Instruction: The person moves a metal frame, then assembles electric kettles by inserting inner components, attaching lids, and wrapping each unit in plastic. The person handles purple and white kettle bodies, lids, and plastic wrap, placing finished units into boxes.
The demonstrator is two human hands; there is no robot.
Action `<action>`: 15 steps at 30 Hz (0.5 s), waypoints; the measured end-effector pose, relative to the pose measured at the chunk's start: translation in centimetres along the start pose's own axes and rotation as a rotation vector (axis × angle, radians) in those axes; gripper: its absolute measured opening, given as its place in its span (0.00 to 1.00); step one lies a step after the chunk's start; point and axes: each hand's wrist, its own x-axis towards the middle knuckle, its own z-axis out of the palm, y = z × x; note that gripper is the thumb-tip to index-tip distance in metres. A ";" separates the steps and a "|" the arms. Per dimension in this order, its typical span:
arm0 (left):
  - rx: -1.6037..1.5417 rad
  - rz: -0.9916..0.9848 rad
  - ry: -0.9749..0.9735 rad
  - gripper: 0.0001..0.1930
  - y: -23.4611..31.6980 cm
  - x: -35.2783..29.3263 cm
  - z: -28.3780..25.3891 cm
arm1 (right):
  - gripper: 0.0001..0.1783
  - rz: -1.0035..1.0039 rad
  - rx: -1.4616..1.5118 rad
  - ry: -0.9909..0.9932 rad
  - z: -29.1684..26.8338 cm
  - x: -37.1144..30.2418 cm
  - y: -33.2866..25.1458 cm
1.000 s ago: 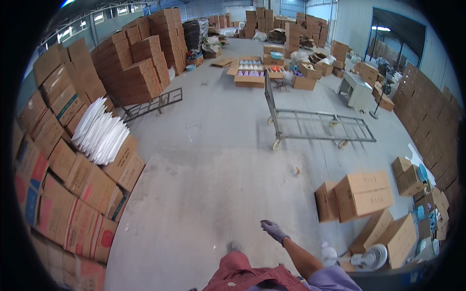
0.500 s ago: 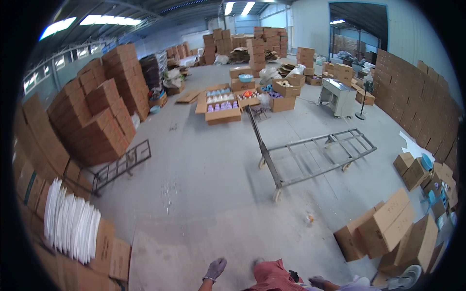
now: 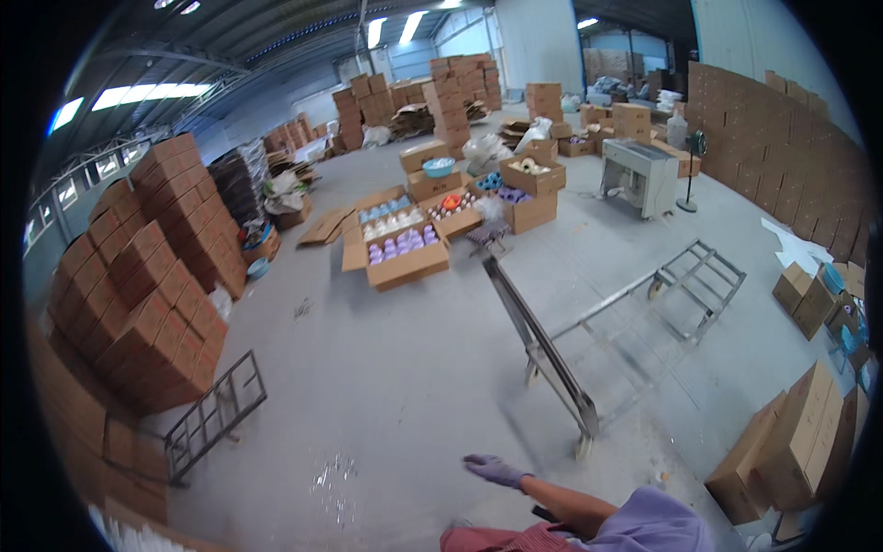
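My right hand point(image 3: 497, 471), in a greyish-purple glove, reaches across from the lower right, and a lilac sleeve point(image 3: 651, 523) covers the upper arm. Its fingers stretch to the left over the bare floor with nothing in them. Out of the picture is my left hand. Nearest to the right hand stands a metal flatbed cart point(image 3: 552, 354) on casters, its long handle frame slanting up toward the back; hand and cart are apart. A red garment point(image 3: 492, 540) shows at the lower edge.
Ahead, an open carton point(image 3: 409, 269) holds rows of purple, white and blue items. Carton stacks point(image 3: 166, 285) line the left, with a second metal cart point(image 3: 216, 414) before them. Cartons point(image 3: 782, 442) stand at the right, beyond them a white machine point(image 3: 639, 179) and a fan point(image 3: 692, 170).
The view has moved forward and tilted, so the open carton and cart look nearer. My right hand has swung forward and leftward. My left hand has gone out of view.
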 end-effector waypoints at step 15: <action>0.960 0.825 0.174 0.22 33.1 62.6 -42.6 | 0.30 0.072 0.169 0.023 -19.9 44.2 -15.1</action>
